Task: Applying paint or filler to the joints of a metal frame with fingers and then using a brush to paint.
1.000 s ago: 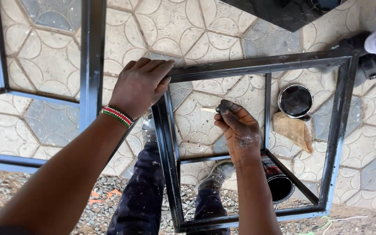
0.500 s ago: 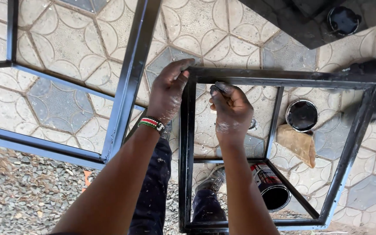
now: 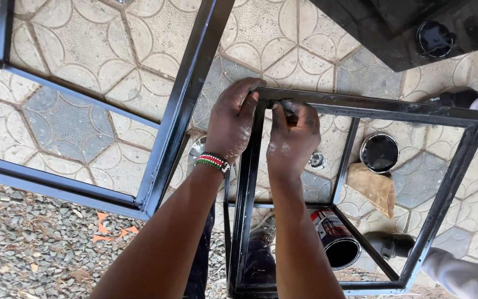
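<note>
The right hand has moved up. 1 second ago it sat low inside the black metal frame, holding a small stick out toward 9 o'clock. Now it is pressed up against the top bar, close beside the left hand. The left hand lay flat over the frame's corner before; now it curls around that corner. A shoe and pale sleeve have come in at 4 o'clock. The view has swung too, so the big frame leans more.

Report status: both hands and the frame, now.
Left hand grips the corner of the black square metal frame. Right hand pinches a small paint-blackened tool, type unclear, against the top bar. Open paint tin sits on the paving inside the frame.
</note>
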